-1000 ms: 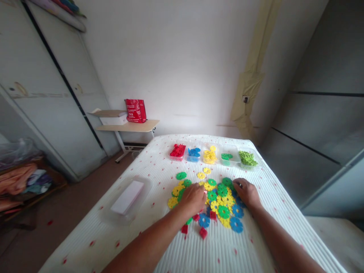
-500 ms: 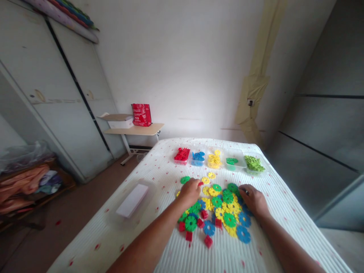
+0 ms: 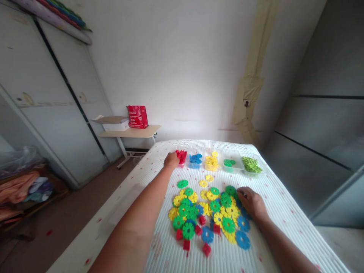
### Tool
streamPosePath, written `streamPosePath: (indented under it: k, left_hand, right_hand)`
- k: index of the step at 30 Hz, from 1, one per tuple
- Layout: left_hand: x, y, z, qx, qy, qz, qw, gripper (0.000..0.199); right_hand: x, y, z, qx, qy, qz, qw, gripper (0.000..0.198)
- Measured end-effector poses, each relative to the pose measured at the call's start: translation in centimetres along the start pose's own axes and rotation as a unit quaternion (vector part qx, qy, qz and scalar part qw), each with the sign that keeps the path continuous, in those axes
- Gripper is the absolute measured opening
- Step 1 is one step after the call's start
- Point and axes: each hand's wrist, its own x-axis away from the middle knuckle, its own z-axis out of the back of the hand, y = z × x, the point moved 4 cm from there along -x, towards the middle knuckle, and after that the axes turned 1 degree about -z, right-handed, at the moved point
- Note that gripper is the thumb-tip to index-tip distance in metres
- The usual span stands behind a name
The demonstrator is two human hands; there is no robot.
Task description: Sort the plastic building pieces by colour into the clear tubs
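Note:
My left hand [image 3: 171,160] reaches to the left edge of the clear box of red blocks [image 3: 181,156]. Its fingertips merge with the red pieces, so whether it still holds one is hidden. My right hand [image 3: 253,203] rests at the right side of the loose pile, fingers curled beside a green notched disc [image 3: 231,190]; what lies in them, if anything, I cannot make out. The pile mixes green, yellow [image 3: 218,218] and blue notched discs [image 3: 243,240]. Several small red square blocks [image 3: 186,245] lie along its near side.
Clear boxes stand in a row at the back, with blue pieces [image 3: 195,159], yellow discs [image 3: 212,162], green discs [image 3: 229,162] and light-green pieces [image 3: 251,165]. A side table [image 3: 133,131] against the wall bears a red bag [image 3: 137,116] and a white box [image 3: 115,125].
My left hand has moved from above the pile, with a red block in its fingers, forward and left to the red box. My right hand has stayed by the pile. The view has shifted slightly.

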Motion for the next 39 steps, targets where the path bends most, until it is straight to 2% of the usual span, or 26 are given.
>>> streamPosePath:
  k: [4, 7, 8, 10, 13, 16, 19, 21, 26, 29, 33, 36, 39]
  left_hand:
    - [4.2, -1.4, -0.8, 0.012, 0.015, -0.037, 0.999, 0.031]
    - [8.6, -1.9, -2.1, 0.036, -0.001, -0.094, 0.995, 0.034]
    - [10.2, -1.9, -2.6, 0.048, -0.017, -0.119, 0.992, 0.033]
    - [13.7, -1.4, -3.2, 0.102, -0.037, -0.237, 0.965, 0.032]
    - [18.0, -1.1, -3.3, 0.121, -0.045, -0.352, 0.927, 0.026]
    - [20.5, -1.1, -3.1, 0.100, -0.049, -0.399, 0.910, 0.027]
    - [21.5, -1.1, -3.0, 0.072, -0.059, -0.414, 0.906, 0.039]
    - [21.7, -1.2, -3.1, 0.056, -0.059, -0.412, 0.907, 0.045]
    - [21.4, -1.7, -3.6, 0.056, -0.032, -0.408, 0.911, 0.042]
    - [21.2, -2.1, -4.1, 0.071, -0.011, -0.400, 0.914, 0.038]
    - [20.7, -2.6, -4.6, 0.091, 0.013, -0.376, 0.922, 0.032]
    - [20.4, -2.9, -4.9, 0.108, 0.025, -0.364, 0.925, 0.030]
    - [20.2, -3.2, -5.2, 0.134, 0.037, -0.346, 0.928, 0.028]
  right_hand:
    - [0.0, 0.2, -0.2, 0.007, -0.003, 0.006, 1.000, 0.028]
    - [0.1, 0.3, -0.2, 0.020, -0.006, 0.011, 1.000, 0.028]
    - [0.1, 0.2, -0.1, 0.029, -0.004, 0.012, 0.999, 0.028]
    - [0.1, -0.6, 0.5, 0.050, 0.005, 0.023, 0.998, 0.028]
    - [0.1, -3.6, 1.6, 0.050, 0.017, 0.090, 0.995, 0.028]
    - [0.8, -8.0, 1.9, 0.012, -0.033, 0.208, 0.977, 0.026]
    - [2.0, -11.1, 0.6, 0.018, -0.131, 0.289, 0.948, 0.024]
    - [2.3, -11.3, -0.5, 0.041, -0.165, 0.292, 0.941, 0.025]
    - [1.4, -8.1, -1.8, 0.089, -0.140, 0.216, 0.962, 0.027]
    - [0.9, -6.6, -1.5, 0.121, -0.126, 0.167, 0.970, 0.026]
    - [0.7, -6.2, -0.6, 0.154, -0.097, 0.108, 0.977, 0.026]
    - [0.9, -7.3, -0.2, 0.121, -0.083, 0.135, 0.980, 0.023]
    - [1.4, -8.9, -0.7, 0.098, -0.106, 0.188, 0.972, 0.022]
